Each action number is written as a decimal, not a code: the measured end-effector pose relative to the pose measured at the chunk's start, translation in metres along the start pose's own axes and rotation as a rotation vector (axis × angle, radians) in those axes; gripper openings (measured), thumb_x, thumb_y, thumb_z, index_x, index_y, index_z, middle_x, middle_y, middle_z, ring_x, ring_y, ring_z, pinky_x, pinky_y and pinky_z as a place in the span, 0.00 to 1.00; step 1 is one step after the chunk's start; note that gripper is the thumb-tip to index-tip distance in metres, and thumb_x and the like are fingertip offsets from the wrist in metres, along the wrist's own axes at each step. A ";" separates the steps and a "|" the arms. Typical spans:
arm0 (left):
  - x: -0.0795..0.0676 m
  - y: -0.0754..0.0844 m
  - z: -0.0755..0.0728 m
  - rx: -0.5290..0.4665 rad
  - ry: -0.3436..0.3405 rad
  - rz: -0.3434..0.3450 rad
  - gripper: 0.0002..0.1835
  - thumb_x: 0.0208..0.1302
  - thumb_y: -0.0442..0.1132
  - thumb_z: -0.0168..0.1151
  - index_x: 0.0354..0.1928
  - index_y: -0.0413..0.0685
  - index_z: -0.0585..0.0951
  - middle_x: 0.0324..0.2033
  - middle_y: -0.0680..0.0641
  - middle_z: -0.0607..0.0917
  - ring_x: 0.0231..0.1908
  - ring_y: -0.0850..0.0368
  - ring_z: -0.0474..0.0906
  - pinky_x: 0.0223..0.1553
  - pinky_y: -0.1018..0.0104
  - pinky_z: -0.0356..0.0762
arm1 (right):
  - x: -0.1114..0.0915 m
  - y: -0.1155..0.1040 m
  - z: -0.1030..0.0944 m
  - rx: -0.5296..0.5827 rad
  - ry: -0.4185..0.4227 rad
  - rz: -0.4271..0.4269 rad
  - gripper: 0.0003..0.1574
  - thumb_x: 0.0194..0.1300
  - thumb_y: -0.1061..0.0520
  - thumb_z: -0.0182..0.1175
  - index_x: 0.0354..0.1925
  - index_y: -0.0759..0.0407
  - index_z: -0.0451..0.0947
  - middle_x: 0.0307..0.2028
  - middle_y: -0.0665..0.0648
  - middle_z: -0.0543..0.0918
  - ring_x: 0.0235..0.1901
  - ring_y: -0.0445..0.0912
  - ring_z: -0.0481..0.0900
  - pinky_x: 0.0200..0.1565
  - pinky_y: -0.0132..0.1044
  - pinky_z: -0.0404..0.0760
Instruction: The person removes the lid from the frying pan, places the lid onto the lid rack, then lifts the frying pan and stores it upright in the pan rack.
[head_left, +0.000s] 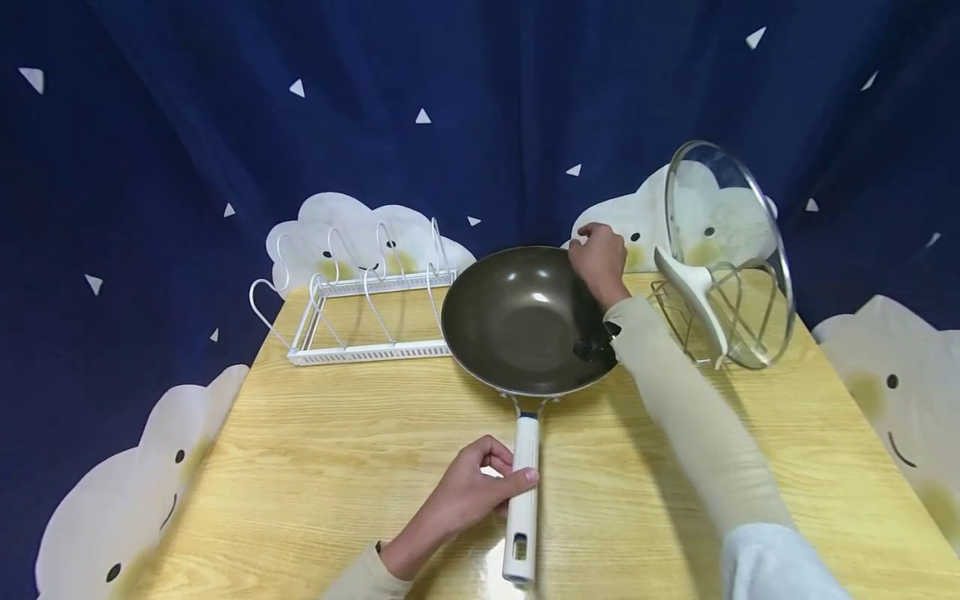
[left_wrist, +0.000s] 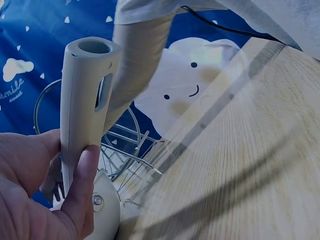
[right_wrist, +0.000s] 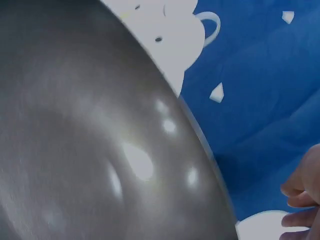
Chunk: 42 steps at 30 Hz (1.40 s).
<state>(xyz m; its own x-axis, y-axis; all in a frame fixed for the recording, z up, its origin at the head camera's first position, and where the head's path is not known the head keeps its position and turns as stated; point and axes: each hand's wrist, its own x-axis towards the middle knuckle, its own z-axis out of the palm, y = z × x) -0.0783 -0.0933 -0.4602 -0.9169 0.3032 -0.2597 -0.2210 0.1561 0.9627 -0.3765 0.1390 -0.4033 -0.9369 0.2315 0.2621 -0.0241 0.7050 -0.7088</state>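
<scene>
A dark-lined wok (head_left: 525, 325) with a long white handle (head_left: 522, 508) is over the middle of the table in the head view, its inside facing me. My left hand (head_left: 483, 487) grips the handle partway along, thumb across the top. In the left wrist view that handle (left_wrist: 85, 90) stands up between thumb and fingers, its hollow end showing. My right hand (head_left: 602, 260) is at the wok's far right rim in the head view. From the right wrist, loosely bent fingers (right_wrist: 302, 200) show apart from the rim, holding nothing.
Left of the wok is a white rack (head_left: 367, 354) with several wire loops, close to the rim. At the right, a glass lid (head_left: 783, 275) with a pale handle (head_left: 693, 287) leans upright in a wire stand (head_left: 678, 321). A blue curtain (head_left: 495, 100) hangs behind the wooden table (head_left: 315, 467).
</scene>
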 end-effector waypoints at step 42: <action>-0.032 -0.004 0.007 -0.232 -0.296 -0.079 0.17 0.71 0.37 0.63 0.55 0.35 0.71 0.33 0.43 0.88 0.29 0.60 0.81 0.32 0.67 0.81 | -0.266 0.021 -0.037 0.994 -1.029 0.430 0.35 0.78 0.47 0.52 0.66 0.74 0.61 0.53 0.68 0.80 0.50 0.54 0.84 0.57 0.48 0.82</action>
<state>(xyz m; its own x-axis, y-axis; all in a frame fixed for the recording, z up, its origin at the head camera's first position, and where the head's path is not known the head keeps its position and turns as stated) -0.0455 -0.0966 -0.4562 -0.7655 0.5627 -0.3119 -0.3878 -0.0167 0.9216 -0.1152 0.1171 -0.4635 -0.7530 -0.5621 -0.3420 0.4853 -0.1235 -0.8656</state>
